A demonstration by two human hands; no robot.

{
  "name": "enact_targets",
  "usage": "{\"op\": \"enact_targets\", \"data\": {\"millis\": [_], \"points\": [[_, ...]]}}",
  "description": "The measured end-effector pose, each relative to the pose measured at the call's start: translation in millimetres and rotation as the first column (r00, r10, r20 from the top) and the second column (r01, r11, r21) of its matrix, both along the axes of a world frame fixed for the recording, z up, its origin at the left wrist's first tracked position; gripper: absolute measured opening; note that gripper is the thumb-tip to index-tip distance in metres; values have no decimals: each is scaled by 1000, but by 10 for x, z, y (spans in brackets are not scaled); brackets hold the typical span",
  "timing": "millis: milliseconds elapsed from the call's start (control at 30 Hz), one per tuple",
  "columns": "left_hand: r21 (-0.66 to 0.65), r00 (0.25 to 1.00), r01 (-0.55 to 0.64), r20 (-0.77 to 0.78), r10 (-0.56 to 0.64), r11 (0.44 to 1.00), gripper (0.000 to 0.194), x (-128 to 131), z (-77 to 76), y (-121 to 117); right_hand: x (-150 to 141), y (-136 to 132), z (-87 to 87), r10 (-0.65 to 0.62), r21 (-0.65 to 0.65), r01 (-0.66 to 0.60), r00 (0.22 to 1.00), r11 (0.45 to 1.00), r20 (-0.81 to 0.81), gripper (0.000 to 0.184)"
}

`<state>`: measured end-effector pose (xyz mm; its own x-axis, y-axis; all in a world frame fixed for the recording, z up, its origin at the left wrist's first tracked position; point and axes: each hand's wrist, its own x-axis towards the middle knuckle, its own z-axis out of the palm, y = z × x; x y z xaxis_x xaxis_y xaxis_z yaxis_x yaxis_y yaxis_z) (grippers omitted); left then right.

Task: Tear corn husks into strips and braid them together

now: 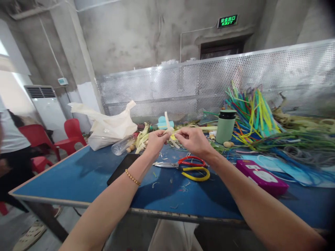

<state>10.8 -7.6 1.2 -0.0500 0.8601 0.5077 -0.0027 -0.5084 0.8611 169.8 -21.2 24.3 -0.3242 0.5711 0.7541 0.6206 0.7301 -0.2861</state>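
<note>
Between my fingertips is a pale, flat strip (166,120), crossed or folded over itself, with one end standing up and another hanging down. It looks like dried husk, but I cannot tell for sure. My left hand (156,141) pinches it from the left. From the right, my right hand (195,140) is closed with its thumb and forefinger at the fold. Below them lie scissors (192,167) with one red and one yellow handle, blades toward the left. A black phone or tablet (123,169) lies partly behind my left forearm.
Left are a white plastic bag (111,125), a clear bottle (123,144) and pale husks (142,138). Right are a green tumbler (225,127), colourful strips (258,111), green strands (295,141) and a purple box (261,177). A person (13,139) stands at far left near red chairs (72,134).
</note>
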Motion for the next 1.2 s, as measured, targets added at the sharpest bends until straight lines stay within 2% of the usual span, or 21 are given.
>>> {"op": "enact_targets", "data": {"millis": [133,233,300,367,400,500,700,867,1000,1200], "points": [[1,971,-18,237,17,1000,22,-13,12,41,-95,-52,-68,107,-103,-101,993,990,57,36],[-19,926,25,377,-16,1000,24,4,11,55,-193,-53,-164,210,-249,-207,978,946,-16,35],[-29,892,94,447,-72,995,27,48,5,28,-260,-32,-235,261,-334,-291,956,896,-132,28],[-43,873,195,463,-153,980,30,108,-9,-21,-321,-9,-294,216,-423,-354,915,834,-340,23],[-47,868,242,457,-194,969,31,138,-19,-46,-349,-2,-317,179,-455,-403,871,794,-458,22],[-56,855,296,461,-239,954,32,205,-59,-97,-418,0,-362,119,-445,-534,725,719,-678,24],[-50,839,346,463,-285,937,33,249,-116,-83,-467,11,-405,98,-371,-626,585,686,-805,29],[-45,843,346,454,-290,937,30,250,-72,-99,-461,9,-386,58,-399,-595,602,698,-797,19],[-22,826,286,512,-235,958,24,225,-46,-87,-474,-37,-365,9,-469,-524,674,711,-739,10],[-80,839,281,504,-204,956,28,190,-45,-76,-485,-42,-420,39,-461,-401,786,792,-617,7]]}}
